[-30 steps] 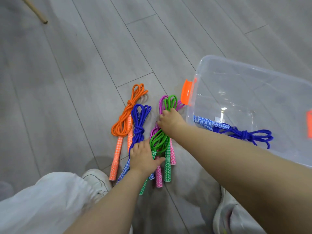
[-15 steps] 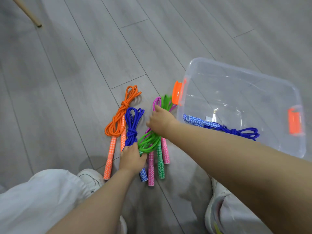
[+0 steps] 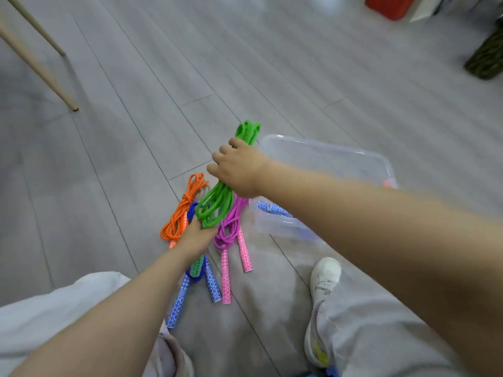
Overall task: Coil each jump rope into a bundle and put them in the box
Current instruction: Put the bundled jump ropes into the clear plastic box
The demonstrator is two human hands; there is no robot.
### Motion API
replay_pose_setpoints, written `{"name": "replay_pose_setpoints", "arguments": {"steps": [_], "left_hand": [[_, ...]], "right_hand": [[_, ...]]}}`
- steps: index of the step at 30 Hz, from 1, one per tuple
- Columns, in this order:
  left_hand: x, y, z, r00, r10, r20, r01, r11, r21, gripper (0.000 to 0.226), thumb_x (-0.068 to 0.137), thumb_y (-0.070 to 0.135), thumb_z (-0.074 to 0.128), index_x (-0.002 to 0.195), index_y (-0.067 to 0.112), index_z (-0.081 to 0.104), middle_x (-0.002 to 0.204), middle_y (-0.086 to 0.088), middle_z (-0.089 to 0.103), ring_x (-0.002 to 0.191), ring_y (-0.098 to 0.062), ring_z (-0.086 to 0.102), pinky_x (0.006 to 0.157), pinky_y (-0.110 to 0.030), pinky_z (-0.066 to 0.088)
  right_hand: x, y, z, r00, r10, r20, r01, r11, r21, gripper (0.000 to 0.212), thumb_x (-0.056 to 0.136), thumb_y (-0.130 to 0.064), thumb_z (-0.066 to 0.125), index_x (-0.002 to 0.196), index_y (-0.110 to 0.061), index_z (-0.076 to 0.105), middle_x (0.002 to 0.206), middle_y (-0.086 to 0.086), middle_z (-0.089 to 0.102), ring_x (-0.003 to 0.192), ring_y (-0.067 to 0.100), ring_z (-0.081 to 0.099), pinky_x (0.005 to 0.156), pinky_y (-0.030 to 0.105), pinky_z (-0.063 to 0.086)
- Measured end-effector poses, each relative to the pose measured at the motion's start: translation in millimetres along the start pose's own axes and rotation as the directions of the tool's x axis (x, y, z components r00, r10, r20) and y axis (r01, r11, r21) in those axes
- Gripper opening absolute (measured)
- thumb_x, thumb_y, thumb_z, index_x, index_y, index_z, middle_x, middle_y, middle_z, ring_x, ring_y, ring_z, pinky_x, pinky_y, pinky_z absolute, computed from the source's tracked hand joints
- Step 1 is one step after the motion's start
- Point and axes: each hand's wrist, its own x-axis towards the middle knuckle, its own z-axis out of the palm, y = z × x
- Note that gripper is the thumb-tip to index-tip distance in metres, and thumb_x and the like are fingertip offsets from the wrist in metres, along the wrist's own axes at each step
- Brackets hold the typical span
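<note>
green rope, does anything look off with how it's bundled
Nothing stands out. The green rope is a coiled bundle lifted off the floor, right hand gripping its upper part, left hand holding the handle end.

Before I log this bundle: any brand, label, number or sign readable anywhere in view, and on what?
None readable.
Jump rope handles: woven diamond patterns only, no lettering.
Clear box: no label visible.
White shoe: faint marks, too blurred to read.
Red object at the far edge: blurred, no legible text.
</note>
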Motion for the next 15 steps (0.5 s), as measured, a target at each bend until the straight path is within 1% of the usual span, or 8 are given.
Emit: {"name": "replay_pose_setpoints", "arguments": {"steps": [1, 4, 6, 8, 9, 11, 13, 15], "left_hand": [[0.4, 6.3, -0.3, 0.999, 0.001, 0.036, -0.002, 1.000, 0.028, 0.044, 0.088, -0.001, 0.051, 0.130, 0.011, 0.051, 0.121, -0.021, 0.061, 0.106, -0.024, 0.058, 0.093, -0.041, 0.044], [-3.5, 28.0, 6.9, 0.986, -0.008, 0.166, -0.006, 0.996, 0.085, 0.032, 0.082, 0.007, 0.050, 0.111, 0.018, 0.054, 0.102, -0.014, 0.063, 0.083, -0.012, 0.050, 0.075, -0.029, 0.043], [-6.7, 43.4, 18.7, 0.976, 0.028, 0.217, -0.042, 0.997, 0.059, 0.037, 0.085, -0.002, 0.048, 0.116, 0.018, 0.053, 0.097, -0.002, 0.059, 0.085, -0.011, 0.051, 0.072, -0.020, 0.041], [-7.0, 54.9, 33.4, 0.966, 0.088, 0.243, -0.099, 0.995, 0.034, 0.042, 0.085, 0.002, 0.053, 0.124, 0.017, 0.053, 0.113, 0.000, 0.059, 0.105, -0.014, 0.056, 0.093, -0.027, 0.045], [-8.3, 60.8, 42.2, 0.961, 0.118, 0.250, -0.132, 0.991, 0.037, 0.045, 0.082, 0.011, 0.059, 0.125, 0.022, 0.053, 0.121, 0.002, 0.058, 0.116, -0.015, 0.054, 0.104, -0.033, 0.041], [-10.8, 72.4, 59.0, 0.959, 0.168, 0.227, -0.181, 0.983, 0.039, 0.051, 0.071, 0.029, 0.063, 0.120, 0.030, 0.050, 0.122, 0.003, 0.058, 0.117, -0.017, 0.053, 0.104, -0.034, 0.040], [-10.7, 87.0, 76.3, 0.959, 0.254, 0.124, -0.256, 0.967, 0.007, 0.046, 0.073, 0.027, 0.067, 0.115, 0.023, 0.049, 0.112, -0.001, 0.059, 0.105, -0.017, 0.056, 0.088, -0.028, 0.044], [-7.9, 101.8, 89.9, 0.932, 0.362, -0.005, -0.361, 0.932, 0.033, 0.044, 0.074, 0.023, 0.071, 0.113, 0.019, 0.050, 0.112, -0.002, 0.055, 0.103, -0.016, 0.054, 0.087, -0.026, 0.044]], "right_hand": [[-9.9, 7.5, -6.1, 0.999, 0.038, 0.008, -0.038, 0.999, 0.006, 0.043, 0.087, -0.018, 0.052, 0.129, -0.014, 0.044, 0.124, 0.009, 0.051, 0.116, 0.029, 0.048, 0.099, 0.042, 0.034], [-42.5, 30.2, -22.1, 0.987, 0.159, 0.035, -0.161, 0.986, 0.041, 0.041, 0.087, -0.019, 0.053, 0.127, -0.013, 0.043, 0.125, 0.009, 0.049, 0.116, 0.028, 0.047, 0.093, 0.042, 0.037], [-66.2, 44.5, -26.5, 0.971, 0.234, 0.039, -0.237, 0.968, 0.086, 0.040, 0.089, -0.018, 0.050, 0.128, -0.012, 0.042, 0.125, 0.010, 0.049, 0.116, 0.029, 0.047, 0.089, 0.042, 0.038], [-91.6, 57.5, -29.9, 0.958, 0.283, 0.050, -0.287, 0.947, 0.142, 0.042, 0.088, -0.018, 0.050, 0.129, -0.012, 0.040, 0.125, 0.011, 0.048, 0.116, 0.030, 0.046, 0.086, 0.041, 0.038], [-104.0, 63.6, -30.6, 0.953, 0.299, 0.049, -0.303, 0.939, 0.163, 0.042, 0.088, -0.018, 0.050, 0.129, -0.012, 0.040, 0.124, 0.011, 0.047, 0.115, 0.030, 0.046, 0.085, 0.040, 0.038], [-126.3, 74.9, -30.3, 0.949, 0.314, 0.030, -0.314, 0.932, 0.184, 0.041, 0.088, -0.021, 0.050, 0.126, -0.012, 0.042, 0.122, 0.011, 0.048, 0.112, 0.031, 0.048, 0.083, 0.040, 0.039], [-144.9, 84.6, -28.4, 0.946, 0.322, 0.028, -0.321, 0.927, 0.194, 0.039, 0.086, -0.024, 0.049, 0.123, -0.012, 0.043, 0.119, 0.011, 0.049, 0.109, 0.031, 0.048, 0.081, 0.040, 0.040], [-158.7, 92.5, -24.5, 0.943, 0.331, 0.026, -0.329, 0.921, 0.211, 0.036, 0.086, -0.025, 0.048, 0.120, -0.013, 0.044, 0.117, 0.010, 0.049, 0.108, 0.030, 0.048, 0.079, 0.039, 0.038]]}}
